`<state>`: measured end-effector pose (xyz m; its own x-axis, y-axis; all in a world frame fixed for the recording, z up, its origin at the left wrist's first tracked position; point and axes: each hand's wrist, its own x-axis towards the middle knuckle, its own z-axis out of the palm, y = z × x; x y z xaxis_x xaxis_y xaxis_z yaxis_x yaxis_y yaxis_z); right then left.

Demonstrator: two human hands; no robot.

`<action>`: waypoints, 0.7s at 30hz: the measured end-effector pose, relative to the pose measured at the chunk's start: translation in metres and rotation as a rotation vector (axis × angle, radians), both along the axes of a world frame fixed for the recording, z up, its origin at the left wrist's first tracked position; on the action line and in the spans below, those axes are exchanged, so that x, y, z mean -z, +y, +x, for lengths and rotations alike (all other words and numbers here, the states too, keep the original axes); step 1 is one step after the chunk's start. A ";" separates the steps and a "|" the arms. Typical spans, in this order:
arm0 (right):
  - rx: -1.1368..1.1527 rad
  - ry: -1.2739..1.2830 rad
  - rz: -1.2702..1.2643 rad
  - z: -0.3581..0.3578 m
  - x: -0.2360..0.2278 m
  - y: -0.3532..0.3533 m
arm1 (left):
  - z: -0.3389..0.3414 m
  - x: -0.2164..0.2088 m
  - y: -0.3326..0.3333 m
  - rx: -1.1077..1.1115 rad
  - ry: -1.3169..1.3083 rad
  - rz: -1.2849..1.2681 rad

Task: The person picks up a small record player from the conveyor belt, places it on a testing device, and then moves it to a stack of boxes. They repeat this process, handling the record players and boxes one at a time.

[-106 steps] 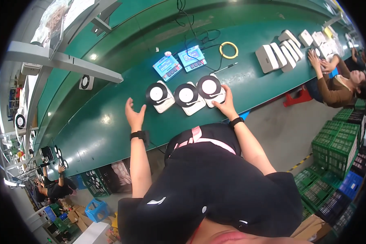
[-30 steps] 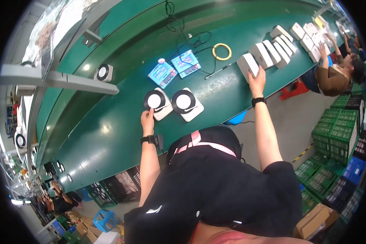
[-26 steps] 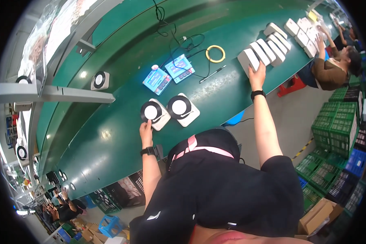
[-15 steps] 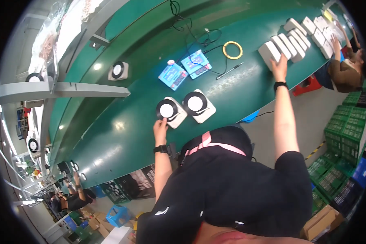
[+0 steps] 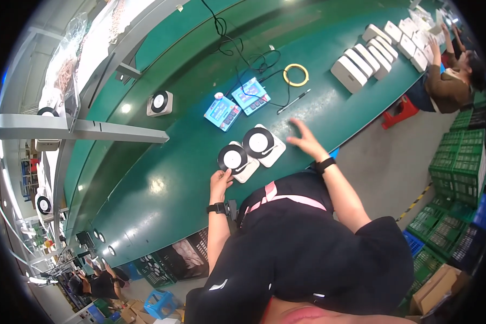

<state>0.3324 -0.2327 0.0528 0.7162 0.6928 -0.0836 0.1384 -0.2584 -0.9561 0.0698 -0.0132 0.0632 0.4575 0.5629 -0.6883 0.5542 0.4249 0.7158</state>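
Note:
Two white mini record players with black discs stand side by side on the green bench in front of me. My left hand grips the lower left edge of the left mini record player, its fingers closed on the rim. To the right of the right mini record player, my right hand hovers open with the fingers apart, holding nothing. Two blue box-shaped testers with lit screens and cables lie just beyond them. A pen and a yellow ring lie farther right.
A row of white box-shaped units stands at the far right, where a co-worker handles more. Another mini record player sits beyond the bench at left, near a grey metal beam. Green crates are stacked on the floor at right.
My right hand has left the row of white units and come back, empty, beside the right record player. My left hand stays on the left one. The whole view has shifted slightly.

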 end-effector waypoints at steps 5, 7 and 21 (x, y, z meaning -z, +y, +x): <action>-0.189 0.286 0.161 -0.015 0.029 0.008 | 0.011 0.020 -0.017 -0.017 -0.135 -0.020; -0.162 0.411 0.189 -0.016 0.027 0.010 | 0.008 0.027 -0.019 -0.033 -0.183 -0.030; -0.132 0.449 0.194 -0.022 0.017 0.014 | -0.011 0.035 -0.005 -0.192 -0.437 -0.245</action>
